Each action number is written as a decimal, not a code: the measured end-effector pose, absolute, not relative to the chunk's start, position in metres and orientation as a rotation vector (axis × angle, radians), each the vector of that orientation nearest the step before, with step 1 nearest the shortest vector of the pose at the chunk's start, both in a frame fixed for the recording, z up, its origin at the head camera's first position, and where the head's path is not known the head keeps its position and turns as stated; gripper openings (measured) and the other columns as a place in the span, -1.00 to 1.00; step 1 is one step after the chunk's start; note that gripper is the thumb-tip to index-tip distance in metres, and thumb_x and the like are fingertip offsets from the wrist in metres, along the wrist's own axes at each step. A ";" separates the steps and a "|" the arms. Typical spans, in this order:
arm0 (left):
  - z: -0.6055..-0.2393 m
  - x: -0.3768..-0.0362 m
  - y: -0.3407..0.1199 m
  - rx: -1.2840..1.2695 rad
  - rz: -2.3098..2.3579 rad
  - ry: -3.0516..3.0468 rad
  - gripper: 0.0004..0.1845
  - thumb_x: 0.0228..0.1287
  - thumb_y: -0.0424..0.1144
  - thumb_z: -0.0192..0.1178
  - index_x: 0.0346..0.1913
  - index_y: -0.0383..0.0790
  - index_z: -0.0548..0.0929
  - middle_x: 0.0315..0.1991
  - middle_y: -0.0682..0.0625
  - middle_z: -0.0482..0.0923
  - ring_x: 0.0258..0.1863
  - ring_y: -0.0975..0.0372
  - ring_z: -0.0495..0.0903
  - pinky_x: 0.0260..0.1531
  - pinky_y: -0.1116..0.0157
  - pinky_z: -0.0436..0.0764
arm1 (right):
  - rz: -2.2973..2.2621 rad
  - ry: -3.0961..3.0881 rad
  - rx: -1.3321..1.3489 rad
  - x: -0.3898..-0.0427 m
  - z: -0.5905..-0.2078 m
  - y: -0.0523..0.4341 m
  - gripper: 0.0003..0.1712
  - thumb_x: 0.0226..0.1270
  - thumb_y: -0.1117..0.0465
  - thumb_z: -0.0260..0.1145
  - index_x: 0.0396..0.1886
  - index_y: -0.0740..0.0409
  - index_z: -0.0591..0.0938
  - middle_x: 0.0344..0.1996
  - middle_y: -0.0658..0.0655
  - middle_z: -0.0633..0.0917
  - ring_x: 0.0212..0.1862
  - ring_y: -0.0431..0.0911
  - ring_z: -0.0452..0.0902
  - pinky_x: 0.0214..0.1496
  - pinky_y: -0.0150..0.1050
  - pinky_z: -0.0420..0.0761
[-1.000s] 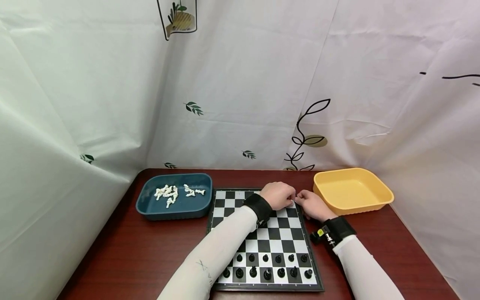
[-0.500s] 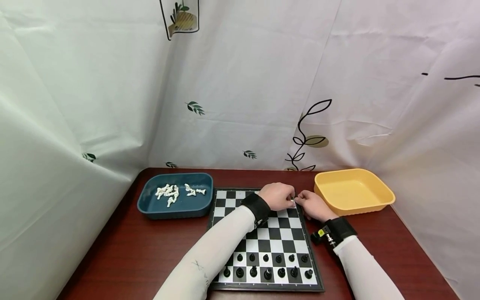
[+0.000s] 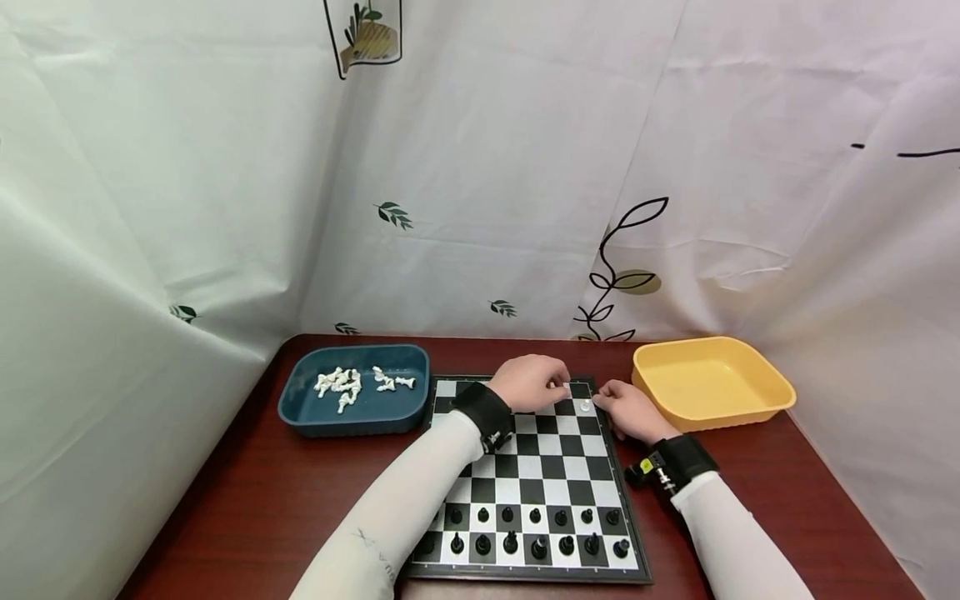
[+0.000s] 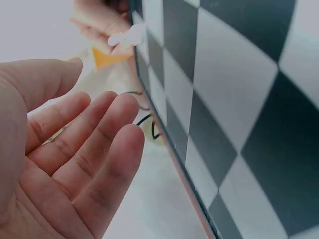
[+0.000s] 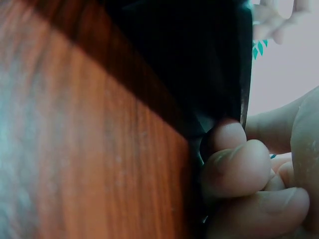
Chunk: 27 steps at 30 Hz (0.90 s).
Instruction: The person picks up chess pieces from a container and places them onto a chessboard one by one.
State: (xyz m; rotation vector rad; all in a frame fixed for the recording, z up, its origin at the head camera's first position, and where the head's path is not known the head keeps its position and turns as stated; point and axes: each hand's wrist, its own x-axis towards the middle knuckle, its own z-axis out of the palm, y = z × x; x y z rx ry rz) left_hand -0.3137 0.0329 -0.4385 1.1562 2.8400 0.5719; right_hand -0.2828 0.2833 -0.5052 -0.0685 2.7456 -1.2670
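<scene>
1. A white piece [image 3: 585, 406] stands upright on the board [image 3: 525, 475], near its far right corner, between the two hands.
2. The left hand [image 3: 529, 382] hovers over the far edge of the board, and the piece sits just to the right of its fingertips and slightly nearer the person. The left wrist view shows the fingers [image 4: 89, 144] straight and relaxed, holding nothing.
3. The right hand [image 3: 628, 411] rests at the board's right edge, with the piece just left of its fingertips. The right wrist view shows the fingers [image 5: 234, 169] curled against the board's edge. Whether they pinch anything I cannot tell.
4. By my judgement the right hand is the nearer of the two. The piece's long axis is vertical.
5. Hard to make out: the kind of piece, since it is tiny and pale in the head view and only a blurred white shape [image 4: 124, 37] in the left wrist view. Whether either hand touches it is unclear.
6. Well to the left of the fingers, a blue tray [image 3: 300, 412] holds more white pieces [image 3: 345, 383]. Just right of the right hand stands a yellow tray [image 3: 750, 408]. Black pieces [image 3: 536, 533] stand in two rows at the near edge.
</scene>
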 end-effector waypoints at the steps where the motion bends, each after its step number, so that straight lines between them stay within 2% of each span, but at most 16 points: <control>1: -0.437 -0.314 0.029 1.157 0.593 2.839 -0.73 0.64 -0.03 0.36 0.20 -0.02 0.82 0.01 0.18 0.80 -0.10 0.39 0.70 -0.12 0.39 0.62 | -1.268 2.745 -0.066 -0.282 -0.505 0.284 -0.77 0.73 0.16 0.19 -0.12 0.26 0.56 -0.62 0.11 0.55 -0.70 -0.03 0.47 -0.53 -0.13 0.50; 11: -0.415 -0.315 -0.019 1.077 0.780 2.889 -0.66 0.66 -0.07 0.35 0.29 -0.14 0.80 0.14 0.04 0.79 0.08 0.21 0.74 0.09 0.19 0.70 | -1.297 2.736 -0.085 -0.283 -0.507 0.284 -0.78 0.72 0.17 0.21 -0.11 0.26 0.57 -0.63 0.09 0.54 -0.70 -0.04 0.46 -0.53 -0.14 0.52; 15: -0.408 -0.312 -0.043 1.038 0.913 2.907 -0.67 0.68 -0.05 0.32 0.27 -0.12 0.80 0.18 0.02 0.77 0.14 0.17 0.73 0.16 0.13 0.69 | -1.296 2.747 -0.085 -0.284 -0.508 0.283 -0.79 0.71 0.18 0.21 -0.11 0.26 0.57 -0.63 0.09 0.54 -0.70 -0.05 0.46 -0.54 -0.14 0.52; 20: -0.406 -0.308 -0.078 0.969 1.029 2.990 -0.72 0.67 -0.04 0.33 0.23 -0.03 0.82 0.14 0.07 0.77 0.06 0.21 0.73 0.09 0.13 0.69 | -1.289 2.750 -0.096 -0.283 -0.507 0.282 -0.78 0.72 0.18 0.20 -0.11 0.27 0.58 -0.63 0.09 0.54 -0.71 -0.05 0.46 -0.54 -0.15 0.51; 27: -0.405 -0.300 -0.124 0.895 1.105 3.106 -0.77 0.66 -0.12 0.35 0.19 -0.09 0.84 0.11 -0.01 0.77 -0.01 0.12 0.72 0.03 0.04 0.69 | -1.299 2.749 -0.085 -0.282 -0.506 0.282 -0.78 0.73 0.19 0.20 -0.11 0.28 0.58 -0.64 0.09 0.53 -0.70 -0.05 0.46 -0.55 -0.15 0.52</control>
